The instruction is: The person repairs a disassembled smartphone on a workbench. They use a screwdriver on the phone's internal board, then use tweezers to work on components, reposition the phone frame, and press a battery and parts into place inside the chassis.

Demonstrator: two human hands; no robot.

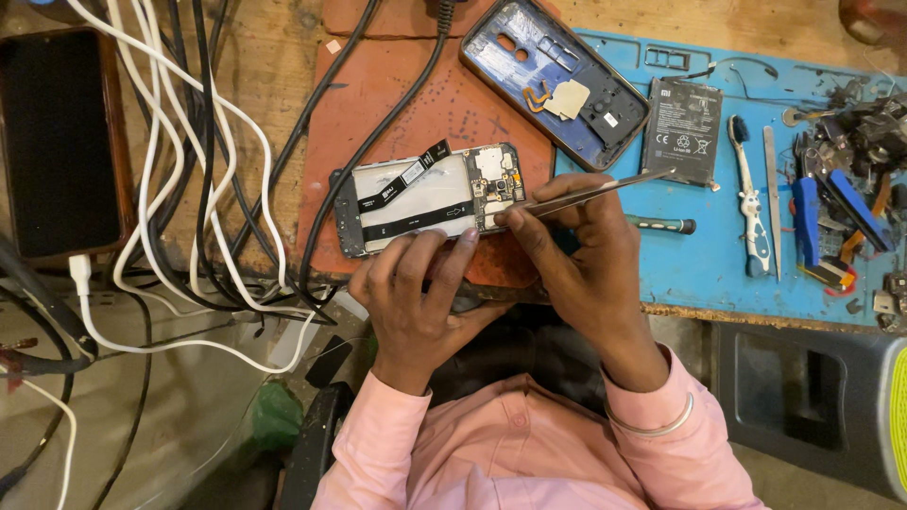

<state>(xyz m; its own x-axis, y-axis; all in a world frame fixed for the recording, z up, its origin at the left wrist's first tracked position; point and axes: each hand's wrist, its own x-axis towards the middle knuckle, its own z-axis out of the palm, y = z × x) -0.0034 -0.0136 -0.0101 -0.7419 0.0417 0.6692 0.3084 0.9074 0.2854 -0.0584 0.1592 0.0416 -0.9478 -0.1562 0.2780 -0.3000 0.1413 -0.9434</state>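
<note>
The opened phone [425,200] lies on the red-brown mat [387,104] at the counter [265,57] edge. Left hand [416,293] fingers steady its lower edge. Right hand [576,255] fingers pinch metal tweezers [595,192], tips at the circuit board. A black labelled battery [682,132] lies on the blue mat [718,264], beside the blue back cover [557,80].

Phone repair workshop, blue work mat [699,274], scattered tools [831,217], tangled cables [189,189]

We see bare red mat [397,104] above the phone [425,198]; cables [189,189] crowd its left, back cover [557,80] and battery [682,118] its right.
</note>
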